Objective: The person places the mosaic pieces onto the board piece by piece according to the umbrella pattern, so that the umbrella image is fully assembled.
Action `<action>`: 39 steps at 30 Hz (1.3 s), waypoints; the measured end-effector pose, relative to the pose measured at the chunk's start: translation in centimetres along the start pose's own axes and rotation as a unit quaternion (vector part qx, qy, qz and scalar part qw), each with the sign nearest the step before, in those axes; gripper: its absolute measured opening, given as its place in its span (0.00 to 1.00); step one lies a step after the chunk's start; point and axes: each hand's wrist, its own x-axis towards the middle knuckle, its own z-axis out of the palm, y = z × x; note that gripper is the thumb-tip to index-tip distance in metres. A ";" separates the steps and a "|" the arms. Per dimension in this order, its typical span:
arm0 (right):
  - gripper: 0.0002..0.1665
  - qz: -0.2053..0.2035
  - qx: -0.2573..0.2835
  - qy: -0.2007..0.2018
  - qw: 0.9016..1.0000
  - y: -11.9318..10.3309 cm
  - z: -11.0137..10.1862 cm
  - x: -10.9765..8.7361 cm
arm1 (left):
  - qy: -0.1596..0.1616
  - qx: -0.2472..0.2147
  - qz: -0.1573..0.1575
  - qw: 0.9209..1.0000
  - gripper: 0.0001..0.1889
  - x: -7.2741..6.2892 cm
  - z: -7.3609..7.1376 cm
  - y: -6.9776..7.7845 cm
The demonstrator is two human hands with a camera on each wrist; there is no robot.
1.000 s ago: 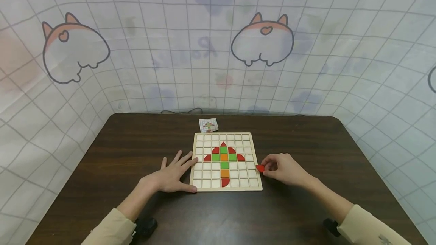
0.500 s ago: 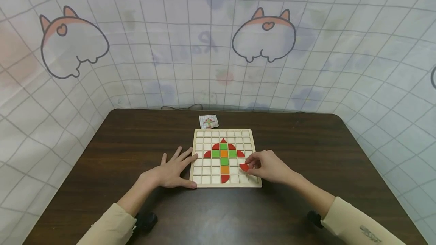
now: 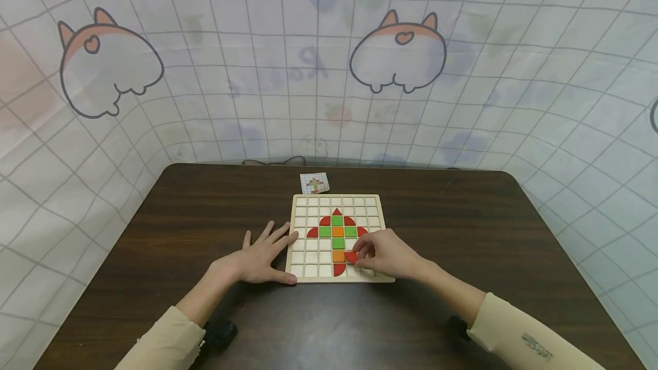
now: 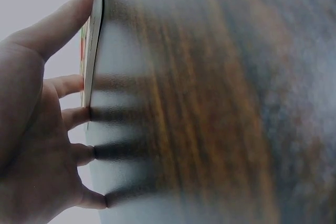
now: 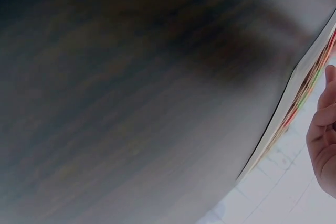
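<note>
A square wooden grid board [image 3: 313,280] lies on the dark table, with red, green and orange tiles set in an arrow-like pattern. My right hand [image 3: 385,253] pinches a red quarter-circle tile [image 3: 350,257] between thumb and fingers, over the board just right of the lower orange tile [image 3: 338,256]. Below that orange tile sits a red rounded tile [image 3: 339,269]. My left hand [image 3: 257,258] lies spread at the board's left side, thumb on the lower left corner and index fingertip on the left rim. In the left wrist view its fingers [image 4: 77,115] reach the board's edge and the table.
A small pattern card [image 3: 315,183] showing a similar coloured figure lies just behind the board. The brown wood-grain table [image 3: 452,210] extends around it. A patterned white curtain [image 3: 257,73] stands behind the table, with a thin dark cable [image 3: 275,163] along the back edge.
My right hand has carried the red tile leftward from beside the board's right edge to next to the lower orange tile. My left hand stays in place; the head view has tilted slightly.
</note>
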 end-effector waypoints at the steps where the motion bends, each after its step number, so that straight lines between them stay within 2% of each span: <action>1: 0.08 -0.003 0.000 -0.001 1.000 0.0 0.1 0.1 | 0.000 0.000 0.000 1.000 0.56 0.0 0.0 0.0; 12: 0.08 -0.026 -0.026 -0.007 0.999 -0.8 1.0 1.0 | -0.002 0.003 -0.001 1.000 0.56 0.1 0.0 0.0; 25: 0.08 -0.046 -0.024 -0.020 0.998 -1.5 2.2 1.7 | -0.005 -0.001 -0.003 1.000 0.56 0.0 -0.1 0.3; 39: 0.09 -0.032 -0.055 -0.038 0.997 -2.2 3.2 2.6 | -0.007 -0.002 0.000 1.000 0.55 0.0 -0.1 0.2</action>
